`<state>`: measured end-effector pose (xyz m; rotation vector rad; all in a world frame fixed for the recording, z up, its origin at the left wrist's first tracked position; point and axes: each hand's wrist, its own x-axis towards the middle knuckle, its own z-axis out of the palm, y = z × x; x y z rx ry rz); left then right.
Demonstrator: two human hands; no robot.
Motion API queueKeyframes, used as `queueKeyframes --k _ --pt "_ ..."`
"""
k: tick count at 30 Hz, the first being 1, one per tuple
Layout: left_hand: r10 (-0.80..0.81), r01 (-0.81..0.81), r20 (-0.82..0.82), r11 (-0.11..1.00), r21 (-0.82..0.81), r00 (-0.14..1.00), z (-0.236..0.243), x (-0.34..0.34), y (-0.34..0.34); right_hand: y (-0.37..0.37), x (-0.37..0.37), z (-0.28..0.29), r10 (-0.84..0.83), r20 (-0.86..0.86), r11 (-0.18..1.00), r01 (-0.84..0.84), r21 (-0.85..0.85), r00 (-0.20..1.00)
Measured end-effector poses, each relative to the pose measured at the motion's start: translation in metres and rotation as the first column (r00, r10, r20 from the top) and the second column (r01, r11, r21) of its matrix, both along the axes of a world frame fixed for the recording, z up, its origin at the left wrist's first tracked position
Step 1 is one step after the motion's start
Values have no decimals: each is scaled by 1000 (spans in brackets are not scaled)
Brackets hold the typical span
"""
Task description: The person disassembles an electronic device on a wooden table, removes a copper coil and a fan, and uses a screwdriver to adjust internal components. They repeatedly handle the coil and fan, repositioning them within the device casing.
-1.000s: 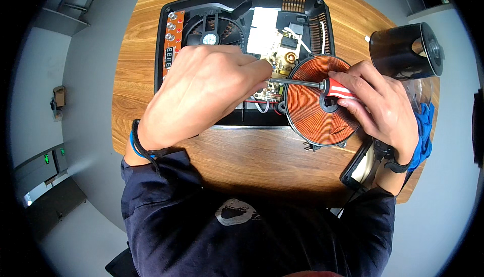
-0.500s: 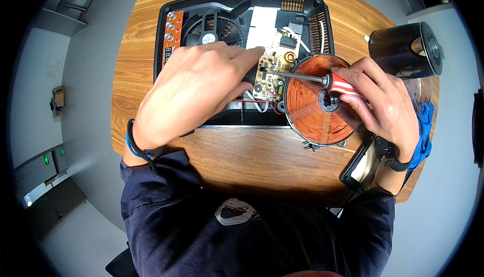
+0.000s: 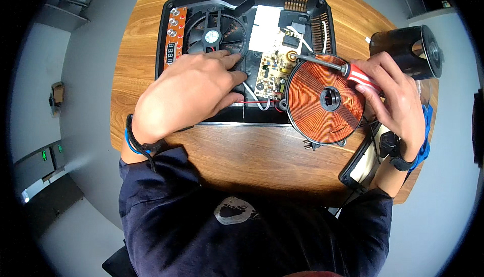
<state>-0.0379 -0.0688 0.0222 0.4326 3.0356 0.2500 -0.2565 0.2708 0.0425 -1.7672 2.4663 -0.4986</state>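
Note:
My right hand (image 3: pixel 396 93) grips the red-and-white handle of a screwdriver (image 3: pixel 322 64). Its metal shaft points left over the upper edge of a round copper coil (image 3: pixel 307 108), with the tip by a small ring-shaped part on the circuit board (image 3: pixel 269 70). Whether the tip touches that part I cannot tell. The board sits inside the open black housing (image 3: pixel 252 118) of an induction cooker. My left hand (image 3: pixel 194 88) lies open over the housing, fingers stretched out just below the cooling fan (image 3: pixel 214 36) and covering its lower edge. Nothing shows in that hand.
An orange display board (image 3: pixel 175 32) lines the housing's left side, and a white heat sink (image 3: pixel 265 27) lies right of the fan. Thin wires run near the coil. A black cylinder (image 3: pixel 406 50) lies at the table's right, with blue cloth (image 3: pixel 426 130) below.
The screwdriver's tip has moved from the middle of the board up and right to the ring-shaped part. My left hand has drawn left off the board, uncovering more of the fan.

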Motion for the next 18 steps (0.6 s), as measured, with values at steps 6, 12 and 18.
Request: queueKeyframes --k 6,12,18 --pt "60 -64 137 997 31 989 5 0 1 10 -7 6 -74 2 997 74 -24 997" --pt "49 -52 157 998 18 986 8 12 -1 18 -10 9 -109 -31 994 109 15 994" --pt "96 -94 315 995 -22 944 19 31 3 7 -10 17 -119 -63 988 125 94 991"
